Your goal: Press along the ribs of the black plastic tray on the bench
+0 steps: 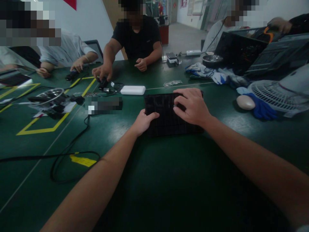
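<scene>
A flat, glossy black panel that looks like a tablet [166, 124] lies in front of me on the green table. My left hand [142, 122] grips its left edge, thumb on the top face and the other fingers hidden beneath or behind it. Over the panel's upper right part rests my right hand [190, 106], its fingers bent and the fingertips drawn together against the surface. Something small and greyish may sit between those fingertips, too dim to make out. Just beyond the panel's upper left corner is a white rounded box [133, 90].
Left of me are a black cable [70, 141] with a yellow tag [83, 160], a power strip [105, 106] and a wire basket [48, 96]. To the right stand a white fan [272, 93], blue gloves [264, 108] and an egg-shaped object [245, 102]. Co-workers sit across, one handling a black device [103, 83].
</scene>
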`<state>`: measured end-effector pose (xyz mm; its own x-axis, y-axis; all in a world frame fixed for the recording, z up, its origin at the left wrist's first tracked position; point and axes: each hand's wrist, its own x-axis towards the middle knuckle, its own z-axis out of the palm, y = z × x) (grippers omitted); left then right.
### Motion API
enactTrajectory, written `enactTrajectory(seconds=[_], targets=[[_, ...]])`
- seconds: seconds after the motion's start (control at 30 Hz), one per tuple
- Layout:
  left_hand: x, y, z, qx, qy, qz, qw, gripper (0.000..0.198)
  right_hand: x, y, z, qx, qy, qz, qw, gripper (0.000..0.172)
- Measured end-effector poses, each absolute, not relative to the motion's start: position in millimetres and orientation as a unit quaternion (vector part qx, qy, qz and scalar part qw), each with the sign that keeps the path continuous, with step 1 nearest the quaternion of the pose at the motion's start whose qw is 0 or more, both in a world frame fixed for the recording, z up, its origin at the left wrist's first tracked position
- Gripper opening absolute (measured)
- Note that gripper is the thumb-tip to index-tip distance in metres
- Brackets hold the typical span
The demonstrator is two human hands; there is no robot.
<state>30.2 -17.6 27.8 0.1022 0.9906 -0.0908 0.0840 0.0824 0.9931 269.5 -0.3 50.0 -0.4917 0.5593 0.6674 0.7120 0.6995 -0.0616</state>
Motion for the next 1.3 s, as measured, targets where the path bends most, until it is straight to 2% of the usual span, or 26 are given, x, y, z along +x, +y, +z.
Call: enactTrajectory(seconds=[0.9,1.3], targets=[[29.8,-16.9,26.9,0.523,0.515,0.43,0.526,0.038,269.6,-0.5,49.5,-0.369,-0.855,-0.116,0.345,0.014],[30.2,-17.9,27.9,0.522,0.509,0.432,0.53,0.035,270.1,0.5,48.8,-0.366,-0.857,-0.118,0.342,0.01]])
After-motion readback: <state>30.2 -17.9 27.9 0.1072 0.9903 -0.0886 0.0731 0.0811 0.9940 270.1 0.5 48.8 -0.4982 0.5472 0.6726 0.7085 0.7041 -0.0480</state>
